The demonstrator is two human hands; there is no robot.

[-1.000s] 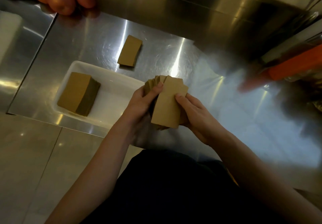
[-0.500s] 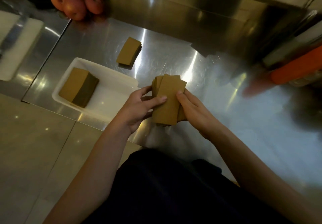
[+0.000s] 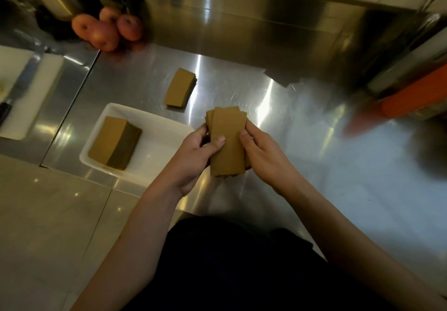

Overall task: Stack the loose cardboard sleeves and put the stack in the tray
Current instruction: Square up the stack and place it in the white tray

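Observation:
I hold a bunch of brown cardboard sleeves (image 3: 227, 138) upright above the steel counter, slightly fanned at the top. My left hand (image 3: 196, 151) grips its left side with the thumb on the front face. My right hand (image 3: 261, 151) grips the right side. To the left lies a white tray (image 3: 154, 151) with a neat thick stack of sleeves (image 3: 113, 146) in its left part. A smaller pile of sleeves (image 3: 180, 88) rests on the counter behind the tray.
Three red apples (image 3: 106, 30) sit at the back left by a steel pot. A white cutting board (image 3: 26, 92) lies on the far left. Orange-lidded items (image 3: 416, 95) stand at the right. The counter's front edge runs just below the tray.
The fanned sleeves have been squared into a tighter bunch between my hands. The view has shifted, so the tray and apples sit further right in frame.

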